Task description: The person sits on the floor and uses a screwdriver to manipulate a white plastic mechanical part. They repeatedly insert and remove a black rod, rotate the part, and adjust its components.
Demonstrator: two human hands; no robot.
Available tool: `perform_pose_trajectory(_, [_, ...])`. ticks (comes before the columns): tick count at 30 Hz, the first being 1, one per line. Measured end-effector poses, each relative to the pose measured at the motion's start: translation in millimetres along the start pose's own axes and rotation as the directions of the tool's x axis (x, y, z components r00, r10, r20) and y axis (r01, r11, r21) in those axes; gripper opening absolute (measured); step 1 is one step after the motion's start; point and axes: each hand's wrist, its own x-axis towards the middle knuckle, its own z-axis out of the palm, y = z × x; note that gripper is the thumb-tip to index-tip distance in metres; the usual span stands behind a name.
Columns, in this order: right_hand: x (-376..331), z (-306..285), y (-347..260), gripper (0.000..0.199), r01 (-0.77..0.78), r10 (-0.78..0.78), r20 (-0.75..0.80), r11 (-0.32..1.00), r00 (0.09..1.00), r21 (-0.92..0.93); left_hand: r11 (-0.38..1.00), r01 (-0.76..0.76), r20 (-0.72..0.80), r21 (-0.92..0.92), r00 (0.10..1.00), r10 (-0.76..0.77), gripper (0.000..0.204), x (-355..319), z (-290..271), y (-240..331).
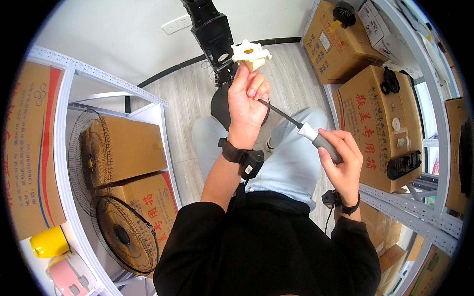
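My left hand point(251, 98) is raised in front of me, its fingers closed on the underside of a cream-coloured plastic part point(254, 63). The part has several short lobes round its rim and a brownish centre. In my right hand point(343, 158) is a screwdriver point(310, 132) with a grey and white handle and a dark shaft. Its shaft points up and left, and its end comes close to the fingers of my left hand. From this view I cannot tell whether the tip touches them. Both wrists wear black straps with small devices.
A black upright stand point(212, 42) on a dark round base rises ahead, beside my left hand. The left shelf point(66, 93) holds cartons, wire fan guards point(118, 234) and a yellow container point(49, 241). Cartons point(377, 118) with small black parts point(405, 165) fill the right rack.
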Motion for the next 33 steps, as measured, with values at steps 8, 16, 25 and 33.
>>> perform_pose_trajectory(8, [-1.4, -1.2, 1.8, 0.035, 0.028, -0.028, -0.008, 1.000, 1.000, 0.012, 1.000, -0.017, 0.026, 0.021, 1.000, 0.017, 0.026, 0.5, -1.6, 3.5])
perform_pose_trajectory(16, [-3.8, -3.1, 2.5, 0.034, -0.004, 0.004, 0.002, 0.999, 1.000, 0.034, 0.999, -0.028, 0.021, 0.033, 0.999, 0.027, 0.025, 2.0, -4.1, 4.2])
perform_pose_trajectory(25, [-0.2, -5.1, 4.2, 0.033, -0.012, 0.013, -0.018, 0.999, 1.000, 0.047, 0.928, -0.011, -0.088, 0.371, 0.995, 0.047, 0.015, -2.8, 1.2, -2.3])
perform_pose_trajectory(33, [1.7, -6.1, 3.6, 0.033, -0.016, 0.016, -0.006, 0.999, 1.000, 0.046, 0.890, 0.014, -0.132, 0.455, 0.990, 0.052, 0.018, -5.5, 3.7, -4.6])
